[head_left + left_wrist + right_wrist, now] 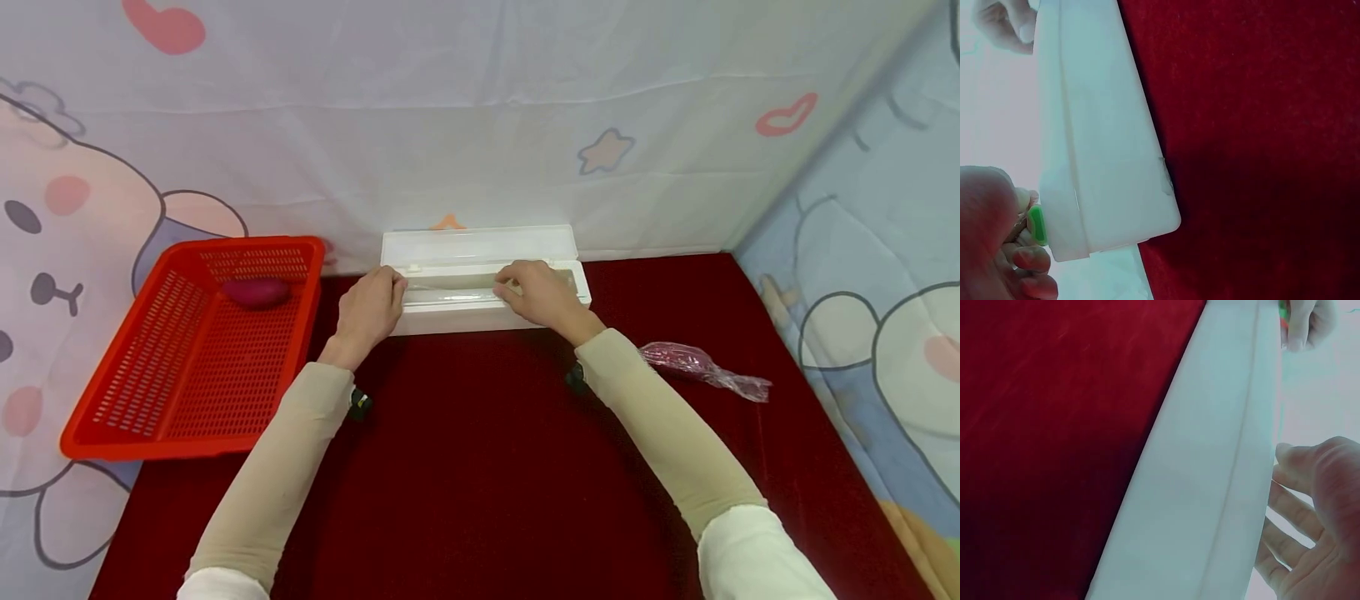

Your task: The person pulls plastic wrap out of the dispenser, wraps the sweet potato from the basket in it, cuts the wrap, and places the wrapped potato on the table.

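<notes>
A long white cling film dispenser box (480,320) stands at the back of the table, its lid (480,243) raised. Clear cling film (453,295) lies across its opening between the hands. At the box's left end my left hand (369,307) has thumb and fingers bent around a small green slider (1037,225) on the rim. My right hand (546,293) is over the right half of the opening, thumb and index finger pinched together at the film's edge. In the right wrist view its other fingers (1291,509) pass behind the box wall.
To the left stands a red plastic basket (317,308) holding a purple oblong vegetable (257,292). On the right, near my forearm, lies a purplish thing wrapped in clear film (686,360). Dark red cloth (480,467) covers the table; a printed curtain (480,150) hangs close behind the box.
</notes>
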The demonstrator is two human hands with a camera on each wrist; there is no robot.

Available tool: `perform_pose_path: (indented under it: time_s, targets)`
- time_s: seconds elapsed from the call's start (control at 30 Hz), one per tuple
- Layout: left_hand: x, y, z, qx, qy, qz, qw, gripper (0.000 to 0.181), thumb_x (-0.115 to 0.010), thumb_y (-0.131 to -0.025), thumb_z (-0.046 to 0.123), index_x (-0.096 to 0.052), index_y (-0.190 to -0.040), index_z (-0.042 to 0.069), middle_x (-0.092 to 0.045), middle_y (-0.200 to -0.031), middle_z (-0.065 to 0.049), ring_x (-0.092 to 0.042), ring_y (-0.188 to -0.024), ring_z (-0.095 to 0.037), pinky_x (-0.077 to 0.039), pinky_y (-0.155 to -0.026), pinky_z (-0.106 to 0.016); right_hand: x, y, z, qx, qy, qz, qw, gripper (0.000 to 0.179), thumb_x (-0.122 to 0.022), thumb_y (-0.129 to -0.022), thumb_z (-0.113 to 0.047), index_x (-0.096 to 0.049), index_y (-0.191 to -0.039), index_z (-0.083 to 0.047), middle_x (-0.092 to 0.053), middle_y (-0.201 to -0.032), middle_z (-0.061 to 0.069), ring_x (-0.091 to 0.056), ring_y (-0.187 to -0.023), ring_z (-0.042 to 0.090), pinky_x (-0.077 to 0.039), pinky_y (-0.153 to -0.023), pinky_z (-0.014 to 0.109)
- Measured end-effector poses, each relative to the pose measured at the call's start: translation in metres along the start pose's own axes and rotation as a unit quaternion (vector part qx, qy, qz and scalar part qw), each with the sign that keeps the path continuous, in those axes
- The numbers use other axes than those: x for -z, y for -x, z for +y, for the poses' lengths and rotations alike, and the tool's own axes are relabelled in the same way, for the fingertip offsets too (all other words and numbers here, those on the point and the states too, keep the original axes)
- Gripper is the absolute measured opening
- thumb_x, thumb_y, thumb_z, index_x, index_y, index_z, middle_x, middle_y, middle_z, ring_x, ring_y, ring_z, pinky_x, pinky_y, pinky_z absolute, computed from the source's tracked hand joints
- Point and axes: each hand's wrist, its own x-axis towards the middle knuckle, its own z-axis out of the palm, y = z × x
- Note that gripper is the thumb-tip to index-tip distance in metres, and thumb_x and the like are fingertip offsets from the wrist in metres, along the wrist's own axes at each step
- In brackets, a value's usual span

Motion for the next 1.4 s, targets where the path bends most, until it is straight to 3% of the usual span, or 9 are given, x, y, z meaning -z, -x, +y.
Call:
perform_pose_path:
  time_s: [0.13, 0.33, 0.53, 0.8, 0.93, 1.03, 1.13, 1.27, 1.4]
  targets:
    - [0.0, -0.001, -0.002, 0.004, 0.005, 0.009, 0.9999, 0.031, -0.051, -0.113, 0.03, -0.069, -0.118, 0.005, -0.071, -0.112, -0.015, -0.07, -0.101, -0.036, -0.057, -0.086, -0.055, -0.01, -0.015, -0.017, 0.005, -0.011, -0.01, 0.9999, 0.035, -0.066, -0.108, -0.03, -0.074, -0.132, -0.007, -0.075, -0.131, 0.01, -0.071, -0.118, 0.028, -0.057, -0.101, 0.045]
    - [0.003, -0.004, -0.004, -0.007, 0.025, 0.015, 0.9995, 0.029, -0.054, -0.113, 0.027, -0.07, -0.121, 0.004, -0.071, -0.115, -0.016, -0.069, -0.101, -0.038, -0.058, -0.087, -0.055, -0.015, -0.027, -0.028, 0.013, -0.028, -0.006, 0.9995, 0.029, -0.066, -0.107, -0.022, -0.076, -0.128, -0.005, -0.077, -0.127, 0.011, -0.075, -0.11, 0.027, -0.061, -0.091, 0.042]
    - [0.011, -0.004, -0.005, -0.027, 0.018, -0.001, 0.9995, 0.024, -0.056, -0.111, 0.017, -0.069, -0.125, 0.004, -0.071, -0.127, -0.016, -0.069, -0.111, -0.037, -0.058, -0.09, -0.054, 0.008, -0.019, -0.01, -0.012, -0.028, -0.039, 0.9988, 0.025, -0.067, -0.105, -0.01, -0.076, -0.127, -0.003, -0.077, -0.126, 0.015, -0.074, -0.112, 0.031, -0.06, -0.093, 0.044]
    - [0.014, -0.006, -0.007, -0.02, 0.006, -0.003, 0.9998, 0.026, -0.053, -0.11, 0.012, -0.068, -0.129, 0.004, -0.07, -0.133, -0.016, -0.069, -0.111, -0.041, -0.057, -0.092, -0.057, 0.036, -0.005, 0.025, -0.034, -0.006, -0.065, 0.9973, 0.024, -0.071, -0.102, -0.006, -0.077, -0.124, -0.001, -0.076, -0.127, 0.019, -0.071, -0.118, 0.036, -0.057, -0.101, 0.05]
    - [0.014, -0.006, -0.007, -0.016, 0.012, 0.009, 0.9998, 0.026, -0.053, -0.109, 0.012, -0.068, -0.128, 0.004, -0.071, -0.129, -0.017, -0.069, -0.108, -0.04, -0.057, -0.091, -0.057, 0.035, -0.002, 0.03, -0.025, 0.017, -0.071, 0.997, 0.02, -0.071, -0.102, -0.007, -0.08, -0.119, -0.003, -0.077, -0.123, 0.018, -0.073, -0.109, 0.034, -0.059, -0.096, 0.048]
    - [0.014, -0.003, -0.008, -0.018, 0.018, 0.018, 0.9995, 0.025, -0.055, -0.108, 0.013, -0.07, -0.126, 0.005, -0.072, -0.126, -0.016, -0.069, -0.106, -0.039, -0.057, -0.089, -0.056, 0.031, -0.004, 0.03, -0.012, 0.048, -0.073, 0.9961, 0.012, -0.069, -0.103, -0.007, -0.081, -0.105, -0.005, -0.079, -0.11, 0.016, -0.069, -0.093, 0.03, -0.058, -0.086, 0.044]
    - [0.014, -0.001, -0.008, -0.023, 0.02, 0.025, 0.9992, 0.024, -0.056, -0.107, 0.014, -0.071, -0.124, 0.005, -0.072, -0.125, -0.016, -0.069, -0.105, -0.037, -0.058, -0.087, -0.054, 0.029, -0.006, 0.028, -0.019, 0.09, -0.075, 0.993, 0.013, -0.069, -0.103, -0.007, -0.081, -0.099, -0.007, -0.078, -0.104, 0.013, -0.064, -0.087, 0.027, -0.056, -0.082, 0.043]
    - [0.013, 0.001, -0.009, -0.03, 0.018, 0.03, 0.9989, 0.024, -0.057, -0.107, 0.014, -0.072, -0.123, 0.005, -0.072, -0.126, -0.016, -0.069, -0.106, -0.037, -0.058, -0.086, -0.053, 0.031, -0.008, 0.025, -0.04, 0.109, -0.084, 0.9897, 0.014, -0.071, -0.101, -0.004, -0.083, -0.109, -0.005, -0.078, -0.116, 0.016, -0.071, -0.097, 0.029, -0.06, -0.089, 0.046]
    - [0.013, 0.003, -0.011, -0.032, 0.021, 0.034, 0.9987, 0.025, -0.056, -0.107, 0.013, -0.072, -0.124, 0.004, -0.071, -0.126, -0.017, -0.068, -0.104, -0.036, -0.058, -0.083, -0.053, 0.03, -0.012, 0.023, -0.028, 0.081, -0.096, 0.9917, 0.015, -0.073, -0.101, -0.006, -0.083, -0.111, -0.003, -0.079, -0.118, 0.016, -0.074, -0.103, 0.031, -0.06, -0.093, 0.047]
